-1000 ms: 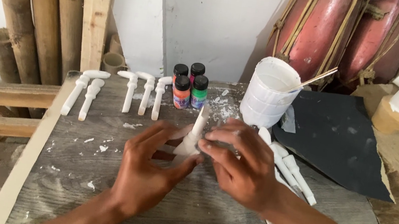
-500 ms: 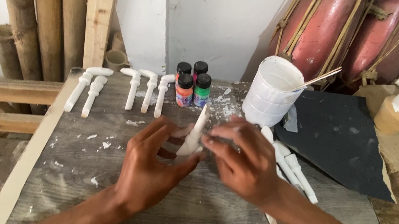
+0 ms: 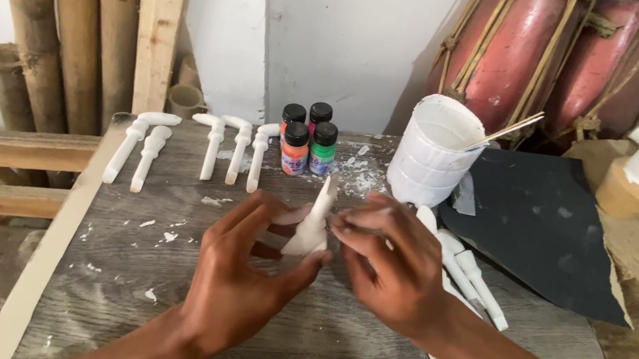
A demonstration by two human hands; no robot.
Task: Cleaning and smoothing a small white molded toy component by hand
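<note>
A slim white plaster piece (image 3: 310,232), tapering to an upright tip, is held above the grey wooden table (image 3: 149,322). The left hand (image 3: 243,281) pinches its wider base; the right hand (image 3: 390,269) touches its side with curled fingers. Behind stand a white tub (image 3: 431,158) holding a thin stick (image 3: 505,131), four small paint bottles (image 3: 307,138), and rows of white cast pieces (image 3: 207,147).

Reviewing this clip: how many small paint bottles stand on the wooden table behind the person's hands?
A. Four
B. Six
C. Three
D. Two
A. Four small paint bottles with black caps stand in a tight cluster on the table, beyond the white piece that the left hand holds, with the right hand at its other side.
</note>
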